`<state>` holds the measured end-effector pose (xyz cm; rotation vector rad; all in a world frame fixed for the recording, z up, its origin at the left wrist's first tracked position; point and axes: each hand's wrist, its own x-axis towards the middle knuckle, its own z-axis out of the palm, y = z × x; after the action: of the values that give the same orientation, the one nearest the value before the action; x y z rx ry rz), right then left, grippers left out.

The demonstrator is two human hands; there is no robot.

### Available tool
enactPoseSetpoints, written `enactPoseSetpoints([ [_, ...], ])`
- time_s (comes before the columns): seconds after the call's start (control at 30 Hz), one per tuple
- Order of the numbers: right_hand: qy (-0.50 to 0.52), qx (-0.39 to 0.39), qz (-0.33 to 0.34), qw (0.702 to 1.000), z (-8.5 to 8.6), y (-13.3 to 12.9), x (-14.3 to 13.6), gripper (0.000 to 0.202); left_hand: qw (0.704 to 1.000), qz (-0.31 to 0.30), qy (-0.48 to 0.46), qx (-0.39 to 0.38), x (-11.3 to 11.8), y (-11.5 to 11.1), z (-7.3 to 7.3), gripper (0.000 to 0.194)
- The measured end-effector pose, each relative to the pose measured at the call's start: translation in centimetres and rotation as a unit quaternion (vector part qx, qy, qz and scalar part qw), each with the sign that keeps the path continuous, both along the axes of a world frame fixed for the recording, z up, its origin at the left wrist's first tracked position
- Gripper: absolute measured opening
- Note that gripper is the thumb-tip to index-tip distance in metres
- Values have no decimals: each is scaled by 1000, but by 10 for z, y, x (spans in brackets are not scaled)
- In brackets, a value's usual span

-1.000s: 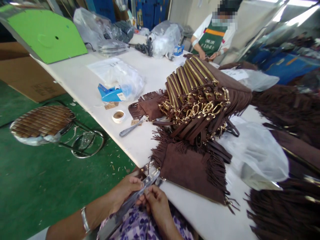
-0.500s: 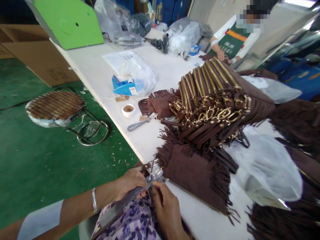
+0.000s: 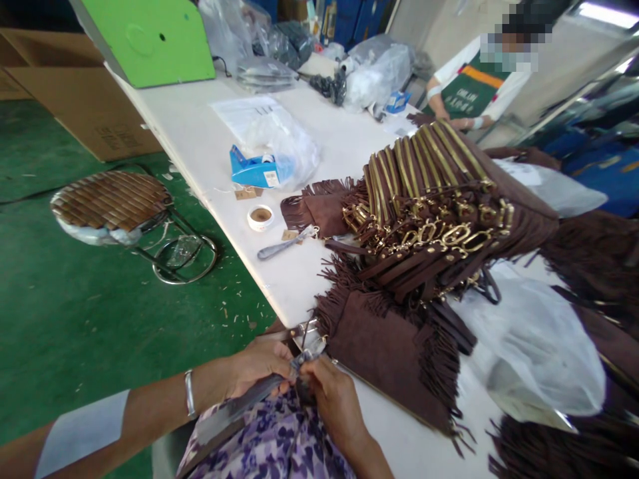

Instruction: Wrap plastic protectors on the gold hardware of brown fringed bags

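Observation:
At the table's near edge, my left hand (image 3: 262, 366) is closed on a dark bag strap (image 3: 252, 397) with greyish, see-through plastic wrapped round it. My right hand (image 3: 332, 392) pinches the same wrapped strap close beside the left fingertips. The fingers hide the exact spot they grip. Just beyond them are a metal buckle and clasp (image 3: 307, 327) at the corner of a brown suede fringed bag (image 3: 384, 352), which lies flat on the table. The strap's lower end runs down across the purple-patterned cloth (image 3: 269, 439) on my lap.
A stack of brown bags (image 3: 424, 193) with gold zips and chains stands behind. On the white table (image 3: 184, 133) are a small round tub (image 3: 260, 217), a wrapped strap piece (image 3: 284, 245), a blue tape dispenser (image 3: 257, 169) and plastic bags (image 3: 534, 339). A stool (image 3: 112, 203) stands left. A co-worker (image 3: 469, 90) works at the far side.
My right hand has moved up against the left fingertips, and the plastic at the strap's top is now bunched between the fingers. The view has shifted slightly.

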<state>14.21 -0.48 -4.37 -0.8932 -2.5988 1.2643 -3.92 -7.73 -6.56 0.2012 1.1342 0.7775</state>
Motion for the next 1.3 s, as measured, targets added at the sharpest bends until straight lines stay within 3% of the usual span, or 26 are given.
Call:
enactPoseSetpoints([
  [0.2,-85,0,-50,995,3,-4,-10,18,999,19,44,7,4,-3,0,10],
  [0.4,-120,94,-22,988,6,-11,-15,19,998,48,41,12,8,-6,-4,10],
  [0.53,-92,111,-12,989,9,-8,-14,19,999,49,21,2,6,-2,-4,6],
  [0.67,-45,133,46,989,12,-1,-5,22,998,16,-38,-40,0,3,0,9],
  [0.8,-39,231,132,963,13,6,2,21,991,-15,-123,-54,-7,6,-1,10],
  [0.93,-13,295,152,943,13,10,-2,14,985,-31,-156,-67,-12,10,4,11],
  [1.13,-49,292,223,929,17,14,-10,10,991,-66,-113,-36,-15,13,18,2],
  [1.3,-90,243,237,936,21,21,-18,10,997,-42,-61,-2,-10,8,8,2],
])
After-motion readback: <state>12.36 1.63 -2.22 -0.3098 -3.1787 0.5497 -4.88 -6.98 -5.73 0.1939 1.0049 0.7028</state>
